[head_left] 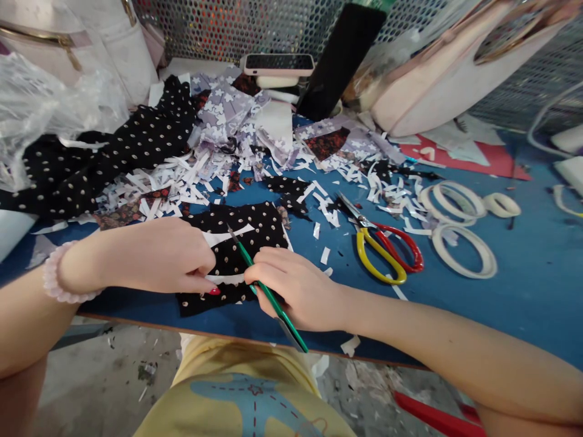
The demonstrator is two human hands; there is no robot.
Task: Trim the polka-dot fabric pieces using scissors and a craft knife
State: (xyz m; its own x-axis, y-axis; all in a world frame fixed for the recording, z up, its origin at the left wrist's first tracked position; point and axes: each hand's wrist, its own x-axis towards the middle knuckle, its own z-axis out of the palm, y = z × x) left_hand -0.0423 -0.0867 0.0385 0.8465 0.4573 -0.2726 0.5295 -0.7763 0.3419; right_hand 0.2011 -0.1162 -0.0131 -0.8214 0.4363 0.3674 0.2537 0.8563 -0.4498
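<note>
A piece of black polka-dot fabric (255, 221) lies near the table's front edge, with white strips (239, 234) across it. My left hand (157, 255) rests over the fabric's left part, its fingers curled and pressing on it; the thumb with a red nail shows at the lower side. In my right hand (296, 285) is a slim green craft knife (276, 303), held like a pen. Its pointed tip is over the upper white strip, and its rear end points down toward my lap. Whether the tip touches the strip I cannot tell.
Yellow-and-red-handled scissors (378, 243) lie right of my hand, beside several tape rolls (464, 250). White paper scraps (182, 182) and lilac floral fabric (228, 109) spread behind. A phone (279, 64), a black upright object (344, 60) and a pale bag (437, 79) stand at the back.
</note>
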